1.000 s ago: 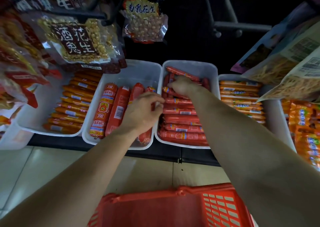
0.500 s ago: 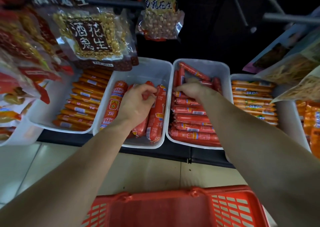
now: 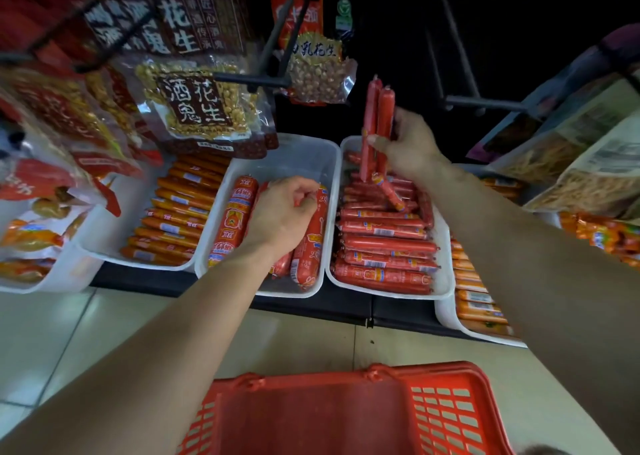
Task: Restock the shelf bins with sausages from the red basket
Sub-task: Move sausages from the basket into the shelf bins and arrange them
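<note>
My right hand [image 3: 407, 146] grips a few thin red sausages [image 3: 377, 122] upright above the white bin [image 3: 446, 281] packed with thin red sausages [image 3: 384, 246]; one more dangles below the hand. My left hand [image 3: 280, 215] lies curled on the thick red sausages [image 3: 233, 222] in the middle white bin [image 3: 298, 149], fingers around one of them. The red basket [image 3: 346, 409] sits on the floor at the bottom of the view; I see no sausages in its visible part.
A bin of orange sausages [image 3: 176, 219] stands to the left, another orange-sausage bin [image 3: 474, 309] to the right. Hanging peanut packets [image 3: 197, 104] and metal pegs [image 3: 256, 80] crowd the space above the bins. Snack bags [image 3: 588, 163] hang at right.
My right hand has lifted out of the right bin, raising a few thin sausages upright. My left hand stays on the thick sausages in the middle bin.
</note>
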